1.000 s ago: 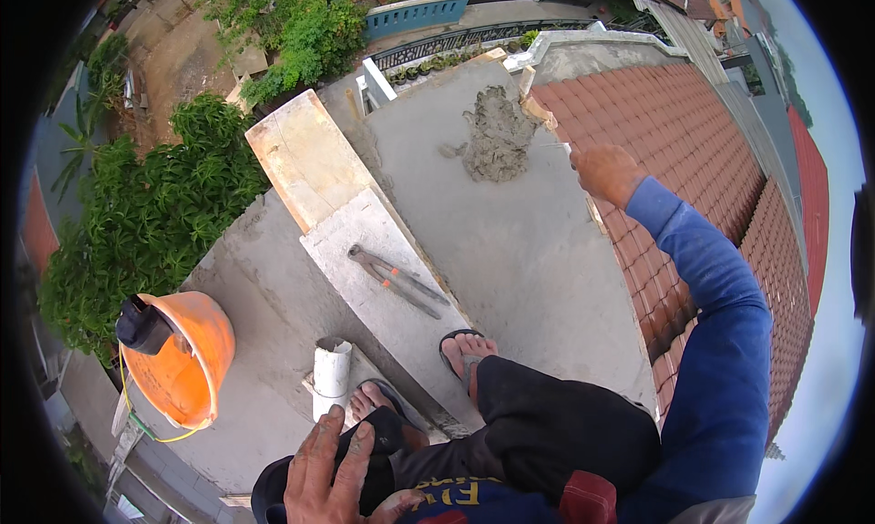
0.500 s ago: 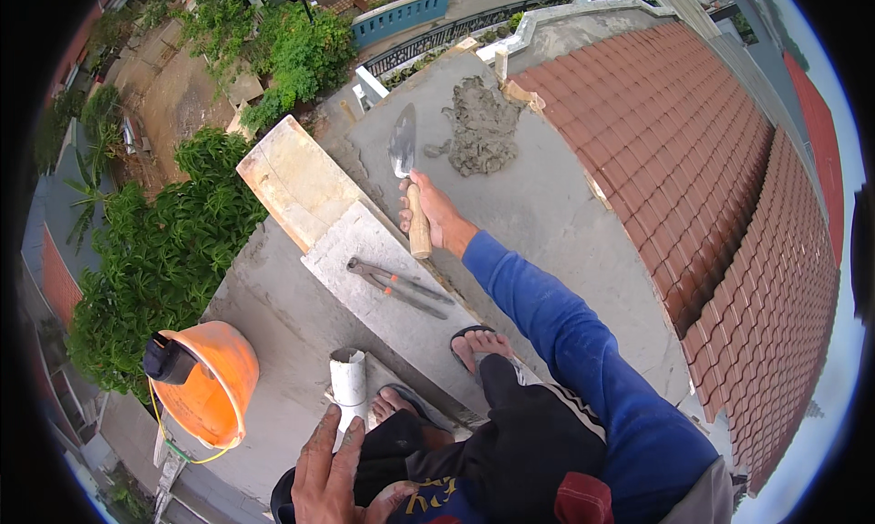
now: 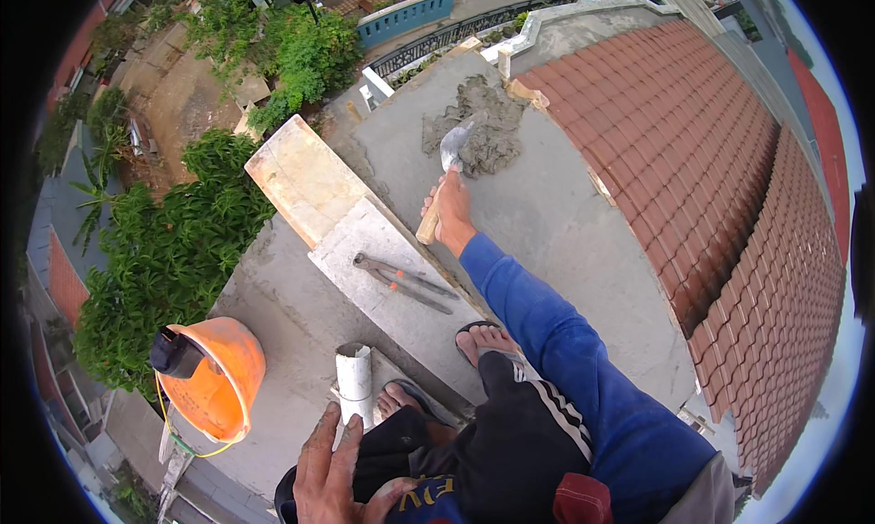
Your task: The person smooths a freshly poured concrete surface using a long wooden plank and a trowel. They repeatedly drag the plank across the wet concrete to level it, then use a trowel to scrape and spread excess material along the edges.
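Right hand [image 3: 453,205] is wrapped round the wooden handle [image 3: 428,227] of the trowel [image 3: 452,148], to the right of the board [image 3: 360,289], toward its far end. Blade points away from the board, at the mortar [image 3: 495,128], which is heaped farther right of it. Left hand [image 3: 330,469] is apart from the right, fingers spread, nothing seen in it, below the board's near end and close to the pipe [image 3: 354,376]. Pincers [image 3: 406,284] lie on the board; bucket [image 3: 244,364] is left of it, roof tiles [image 3: 656,159] well right.

Handling, judged by look: trowel light and stiff, blade thin and probably slick when wet; best held by the handle. Mortar looks soft, sticky, heavy for its bulk, so a loaded blade should pull at the wrist.

Hard to make out: blade tip blends into the mortar, can't tell if it's dug in or just above. Left palm is turned away, its wrist cut off by the lower edge; can't tell if it rests on the leg or if fingertips touch the pipe.
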A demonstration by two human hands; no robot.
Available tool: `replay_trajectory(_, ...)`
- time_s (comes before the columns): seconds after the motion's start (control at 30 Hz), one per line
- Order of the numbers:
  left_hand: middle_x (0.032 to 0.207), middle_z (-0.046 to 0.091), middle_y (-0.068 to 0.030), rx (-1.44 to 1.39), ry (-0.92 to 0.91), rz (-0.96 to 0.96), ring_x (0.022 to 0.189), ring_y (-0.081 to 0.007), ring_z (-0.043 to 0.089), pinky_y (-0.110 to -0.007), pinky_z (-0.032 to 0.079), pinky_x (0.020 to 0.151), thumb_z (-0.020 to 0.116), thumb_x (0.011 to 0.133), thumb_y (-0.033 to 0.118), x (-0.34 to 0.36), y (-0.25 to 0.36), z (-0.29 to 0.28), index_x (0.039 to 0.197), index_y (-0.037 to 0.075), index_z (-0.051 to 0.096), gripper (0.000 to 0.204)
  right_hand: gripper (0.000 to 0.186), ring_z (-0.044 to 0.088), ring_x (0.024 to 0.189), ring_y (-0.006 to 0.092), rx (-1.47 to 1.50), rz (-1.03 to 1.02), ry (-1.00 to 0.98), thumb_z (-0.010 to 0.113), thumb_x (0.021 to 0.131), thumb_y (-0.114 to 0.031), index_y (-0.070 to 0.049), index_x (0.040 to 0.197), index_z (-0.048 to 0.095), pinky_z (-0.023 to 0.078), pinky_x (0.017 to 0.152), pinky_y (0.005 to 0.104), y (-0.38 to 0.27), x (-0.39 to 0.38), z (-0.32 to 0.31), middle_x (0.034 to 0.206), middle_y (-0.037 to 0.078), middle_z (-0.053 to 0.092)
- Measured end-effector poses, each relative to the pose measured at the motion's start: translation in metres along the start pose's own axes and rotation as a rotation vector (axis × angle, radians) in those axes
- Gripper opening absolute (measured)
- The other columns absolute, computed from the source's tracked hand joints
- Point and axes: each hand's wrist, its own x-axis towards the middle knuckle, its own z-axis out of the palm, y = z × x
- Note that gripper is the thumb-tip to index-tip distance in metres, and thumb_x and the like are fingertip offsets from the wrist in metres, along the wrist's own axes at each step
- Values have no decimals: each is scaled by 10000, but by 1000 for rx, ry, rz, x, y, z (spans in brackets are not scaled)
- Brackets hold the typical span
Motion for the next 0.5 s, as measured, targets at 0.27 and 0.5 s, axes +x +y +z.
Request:
replay_trajectory(0.27,1475,513,-306,-8,7,13,1313,-475,551,-488,502,1065,868,797,275,0,-4,2,1500,-11,467,858,331,490,602,165,241,82,30,479,1057,-511,-191,973,459,455,536,368,-25,-22,-72,779,10,480)
replay_trajectory(0.5,1479,502,-311,-28,-62,17,1305,-483,551,-496,501,1058,848,811,240,-6,-13,3,1498,-16,463,828,343,482,583,157,249,155,59,438,1053,-516,-200,927,481,453,544,357,-49,-97,-165,726,-20,478)
